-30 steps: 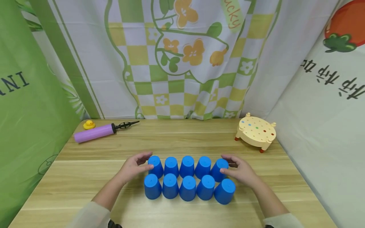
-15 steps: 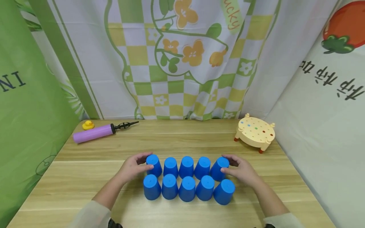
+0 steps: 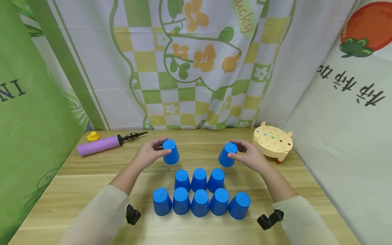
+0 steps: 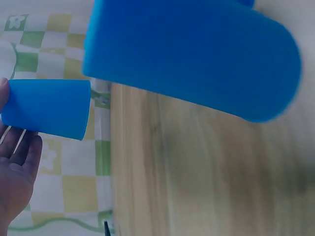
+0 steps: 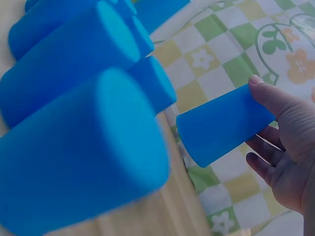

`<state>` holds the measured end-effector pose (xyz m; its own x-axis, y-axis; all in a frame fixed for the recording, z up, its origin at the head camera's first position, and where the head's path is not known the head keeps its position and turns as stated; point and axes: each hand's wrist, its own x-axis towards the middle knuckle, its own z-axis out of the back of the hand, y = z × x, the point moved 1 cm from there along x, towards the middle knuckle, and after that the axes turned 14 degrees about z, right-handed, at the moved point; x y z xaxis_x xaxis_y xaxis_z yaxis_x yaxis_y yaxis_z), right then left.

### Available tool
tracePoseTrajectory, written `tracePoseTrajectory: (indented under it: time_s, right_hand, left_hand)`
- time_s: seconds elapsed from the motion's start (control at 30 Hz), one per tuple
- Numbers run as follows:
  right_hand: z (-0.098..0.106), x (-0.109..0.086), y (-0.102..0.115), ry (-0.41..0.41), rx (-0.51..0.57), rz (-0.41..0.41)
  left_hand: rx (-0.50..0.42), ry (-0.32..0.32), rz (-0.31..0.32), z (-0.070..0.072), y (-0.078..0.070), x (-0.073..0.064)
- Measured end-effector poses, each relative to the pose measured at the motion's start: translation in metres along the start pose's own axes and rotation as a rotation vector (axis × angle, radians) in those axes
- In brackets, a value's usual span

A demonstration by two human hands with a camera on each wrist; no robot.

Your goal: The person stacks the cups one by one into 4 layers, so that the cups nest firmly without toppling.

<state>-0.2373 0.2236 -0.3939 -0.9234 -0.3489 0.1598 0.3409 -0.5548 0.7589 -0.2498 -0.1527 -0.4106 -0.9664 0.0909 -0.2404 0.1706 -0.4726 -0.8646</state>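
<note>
1. Checkered curtain [image 3: 186,102] backs the wooden table [image 3: 76,194] I monitor remotely; a purple pump [image 3: 99,145] and yellow duck [image 3: 93,136] lie by its far left corner, a cream stand [image 3: 273,137] near its right edge.
2. The left hand [image 3: 148,154] grips a blue cup [image 3: 172,157], mouth down, raised off the wood.
3. The right hand [image 3: 249,158] grips a second blue cup [image 3: 226,160], also raised, near the stand; I see a wide gap between the pair.
4. Nearer me, a rear trio [image 3: 199,180] and a front row of five cups [image 3: 199,204] stand inverted, well inside both side edges.
</note>
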Motion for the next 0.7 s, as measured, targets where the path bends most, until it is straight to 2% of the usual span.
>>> tracePoseTrajectory:
  time_s: [0.17,0.3,0.47,0.7]
  right_hand:
    - [-0.010,0.028,0.012,0.001,0.050,-0.011]
    - [-0.024,0.045,0.020,-0.002,0.067,-0.003]
    - [-0.044,0.059,0.021,0.008,0.109,-0.038]
    - [-0.068,0.066,0.012,0.044,0.090,-0.087]
  left_hand:
    - [-0.018,0.003,0.002,-0.013,-0.019,0.019]
    - [-0.002,0.008,-0.001,-0.025,-0.026,0.032]
    - [0.030,0.011,0.009,-0.037,-0.028,0.043]
    - [0.109,0.022,0.041,-0.048,-0.021,0.049]
